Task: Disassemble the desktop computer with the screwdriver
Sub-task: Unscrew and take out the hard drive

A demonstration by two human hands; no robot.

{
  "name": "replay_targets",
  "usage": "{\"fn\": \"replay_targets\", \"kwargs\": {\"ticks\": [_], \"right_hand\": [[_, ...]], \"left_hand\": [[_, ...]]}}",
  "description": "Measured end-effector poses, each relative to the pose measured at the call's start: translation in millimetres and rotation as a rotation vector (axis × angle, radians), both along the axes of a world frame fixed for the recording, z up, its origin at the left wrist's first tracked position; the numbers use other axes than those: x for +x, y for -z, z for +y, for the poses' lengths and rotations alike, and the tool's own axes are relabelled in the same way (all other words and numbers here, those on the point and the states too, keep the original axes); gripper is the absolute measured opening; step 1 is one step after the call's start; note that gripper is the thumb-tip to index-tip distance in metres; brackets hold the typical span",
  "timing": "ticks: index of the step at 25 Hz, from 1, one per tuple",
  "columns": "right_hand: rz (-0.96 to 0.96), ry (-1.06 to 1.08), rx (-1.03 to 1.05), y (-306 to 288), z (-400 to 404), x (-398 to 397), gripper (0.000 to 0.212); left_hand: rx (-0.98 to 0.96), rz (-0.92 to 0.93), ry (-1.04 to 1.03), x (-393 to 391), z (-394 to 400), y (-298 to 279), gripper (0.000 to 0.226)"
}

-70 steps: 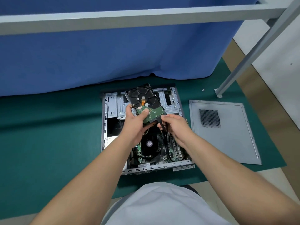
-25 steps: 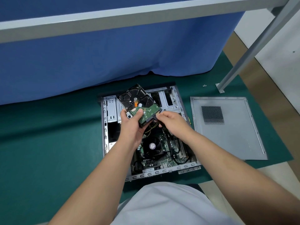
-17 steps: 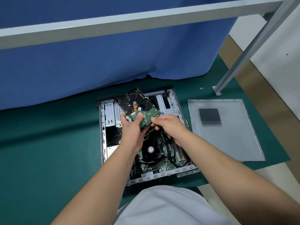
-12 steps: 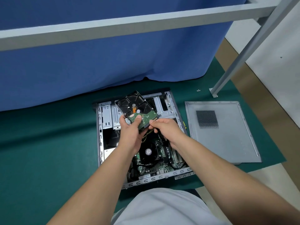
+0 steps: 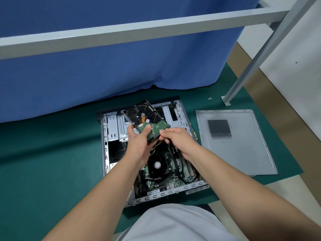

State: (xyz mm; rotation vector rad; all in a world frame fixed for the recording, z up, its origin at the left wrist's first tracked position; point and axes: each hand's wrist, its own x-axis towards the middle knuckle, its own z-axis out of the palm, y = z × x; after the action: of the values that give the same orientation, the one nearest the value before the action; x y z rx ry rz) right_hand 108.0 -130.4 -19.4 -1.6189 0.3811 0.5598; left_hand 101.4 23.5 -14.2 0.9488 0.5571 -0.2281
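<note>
Desktop computer lies open on green mat — left hand grips hard drive; right hand pinches its cable. Side panel alongside.

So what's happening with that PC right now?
A person is stripping the open computer case on the green mat. The left hand holds the hard drive lifted above the case, circuit board up. The right hand pinches a cable at the drive's connector edge, apparently unplugging it. The removed side panel lies to the right.
</note>
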Motion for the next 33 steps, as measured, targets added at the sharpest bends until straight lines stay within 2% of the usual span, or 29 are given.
{"fn": "replay_targets", "kwargs": {"ticks": [7,9,13,19,25,27,30,33], "right_hand": [[-0.052,0.066,-0.025,7.2,9.6,-4.7,0.029],[-0.04,0.013,-0.025,5.1,5.3,-2.0,0.028],[0.006,-0.272,-0.067,-1.4,-9.1,3.2,0.025],[-0.047,-0.349,-0.29,0.4,-2.0,-10.3,0.017],[-0.338,-0.585,-0.69,-11.5,-1.2,-17.2,0.016],[-0.493,-0.563,-0.826,-15.2,-0.1,-16.3,0.021],[-0.762,-0.47,-0.957,-20.7,4.7,-11.4,0.042],[-0.817,-0.581,-0.956,-21.6,11.6,0.0,0.067]], "left_hand": [[0.04,0.016,-0.077,-2.5,-8.0,4.6,0.03],[0.014,0.02,-0.044,0.1,-2.1,6.2,0.033],[-0.032,0.058,-0.038,7.6,7.6,7.9,0.043],[-0.036,0.059,-0.057,8.3,15.5,12.5,0.04],[-0.024,0.102,-0.084,7.0,26.9,10.7,0.034],[0.004,0.103,-0.077,6.2,27.9,8.2,0.035],[0.06,0.088,-0.048,6.5,26.7,2.5,0.049],[0.13,0.06,-0.026,6.4,22.0,-2.6,0.042]]}}
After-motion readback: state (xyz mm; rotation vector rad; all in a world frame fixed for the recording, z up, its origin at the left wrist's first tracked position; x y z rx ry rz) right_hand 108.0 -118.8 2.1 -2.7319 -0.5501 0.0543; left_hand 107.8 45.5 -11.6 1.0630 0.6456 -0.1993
